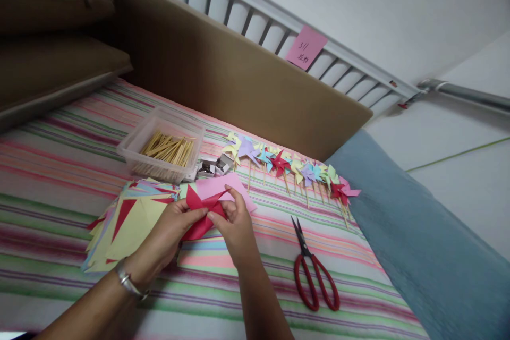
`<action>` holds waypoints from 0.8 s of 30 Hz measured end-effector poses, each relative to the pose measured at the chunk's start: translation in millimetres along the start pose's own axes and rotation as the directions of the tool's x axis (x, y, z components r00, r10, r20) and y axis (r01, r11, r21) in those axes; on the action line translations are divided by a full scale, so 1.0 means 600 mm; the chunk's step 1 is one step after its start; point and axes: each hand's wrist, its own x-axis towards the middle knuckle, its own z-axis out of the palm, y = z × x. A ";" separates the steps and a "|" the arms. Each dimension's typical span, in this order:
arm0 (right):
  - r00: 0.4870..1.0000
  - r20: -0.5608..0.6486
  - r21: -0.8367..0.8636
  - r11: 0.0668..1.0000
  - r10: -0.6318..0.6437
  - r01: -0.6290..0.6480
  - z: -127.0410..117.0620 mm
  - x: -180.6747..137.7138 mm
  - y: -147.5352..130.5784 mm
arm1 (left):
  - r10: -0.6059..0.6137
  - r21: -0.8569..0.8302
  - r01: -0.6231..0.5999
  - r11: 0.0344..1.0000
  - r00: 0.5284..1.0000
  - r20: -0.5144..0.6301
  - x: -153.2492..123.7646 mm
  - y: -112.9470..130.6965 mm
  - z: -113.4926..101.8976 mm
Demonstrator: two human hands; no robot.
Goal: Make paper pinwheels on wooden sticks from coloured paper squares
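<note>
Both hands hold a red paper square (198, 216) that is partly folded into a pinwheel shape, just above the striped cloth. My left hand (171, 234), with a metal bracelet on the wrist, grips its left side. My right hand (236, 226) pinches the folded corners together at the middle. Under and behind the red paper lies a pink sheet (223, 187). A spread pile of coloured paper squares (127, 220) lies just left of my hands.
A clear plastic tub of wooden sticks (163, 151) stands behind the pile, small metal pieces (211, 167) beside it. A row of finished pinwheels (290, 167) runs to the right. Red scissors (313, 271) lie right of my hands. A cardboard board (239, 74) stands behind; blue cloth (406, 234) at right.
</note>
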 end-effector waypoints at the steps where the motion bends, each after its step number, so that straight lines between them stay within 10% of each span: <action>1: 1.000 0.010 0.010 1.000 -0.012 0.011 0.000 0.000 0.000 | 0.005 0.000 -0.005 1.000 1.000 0.003 0.000 0.000 0.001; 24: 0.997 0.020 0.001 0.997 -0.076 0.076 0.003 -0.003 0.000 | 0.012 -0.044 -0.014 0.999 0.999 -0.036 -0.002 0.002 0.003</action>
